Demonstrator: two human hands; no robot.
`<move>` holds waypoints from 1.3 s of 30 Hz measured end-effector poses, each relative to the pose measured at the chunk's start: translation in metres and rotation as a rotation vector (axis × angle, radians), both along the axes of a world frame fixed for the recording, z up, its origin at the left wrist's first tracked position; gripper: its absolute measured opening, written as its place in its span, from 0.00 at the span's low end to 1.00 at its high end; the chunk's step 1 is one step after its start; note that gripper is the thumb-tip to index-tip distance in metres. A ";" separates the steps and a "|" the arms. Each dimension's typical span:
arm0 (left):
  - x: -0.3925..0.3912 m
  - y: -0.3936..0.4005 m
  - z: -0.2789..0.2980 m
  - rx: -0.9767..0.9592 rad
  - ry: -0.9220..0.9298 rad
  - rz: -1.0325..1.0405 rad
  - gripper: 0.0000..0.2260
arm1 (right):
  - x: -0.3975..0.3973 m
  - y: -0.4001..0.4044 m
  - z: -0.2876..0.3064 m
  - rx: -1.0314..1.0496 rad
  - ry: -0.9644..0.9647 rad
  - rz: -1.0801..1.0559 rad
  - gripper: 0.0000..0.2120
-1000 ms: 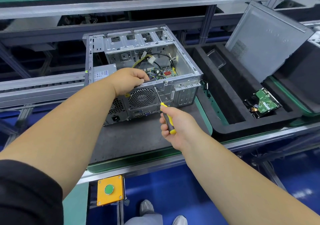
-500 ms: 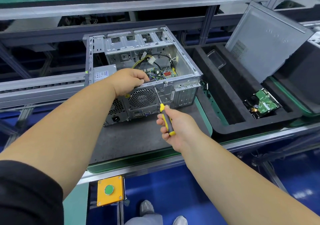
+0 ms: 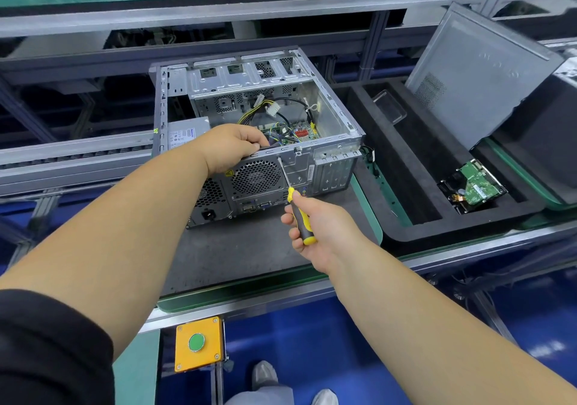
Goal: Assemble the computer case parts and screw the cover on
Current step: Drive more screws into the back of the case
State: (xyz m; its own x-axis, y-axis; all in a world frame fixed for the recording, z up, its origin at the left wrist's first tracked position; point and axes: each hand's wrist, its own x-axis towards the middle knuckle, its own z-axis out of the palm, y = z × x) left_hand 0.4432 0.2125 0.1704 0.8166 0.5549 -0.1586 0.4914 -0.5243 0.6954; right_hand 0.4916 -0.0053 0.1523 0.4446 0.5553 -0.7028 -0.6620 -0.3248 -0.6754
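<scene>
computer case (image 3: pixel 331 117) lies open-side up; the screwdriver (image 3: pixel 292 198) shaft runs toward eleven o'clock from the right hand (image 3: pixel 321 232), fist wrapped around its handle. left hand (image 3: pixel 231 148) grips the rear rim.

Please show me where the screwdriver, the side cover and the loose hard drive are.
screwdriver (image 3: pixel 301 217): head view, on its yellow-black handle.
side cover (image 3: pixel 477 73): head view, on its flat grey face.
hard drive (image 3: pixel 476 186): head view, on its green board.

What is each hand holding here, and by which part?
The right hand grips the screwdriver by its handle. The left hand grips the computer case at its top rear edge.
</scene>
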 end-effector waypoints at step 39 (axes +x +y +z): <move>0.000 -0.002 0.000 -0.002 -0.017 0.032 0.13 | -0.001 0.002 0.000 0.061 0.065 -0.119 0.11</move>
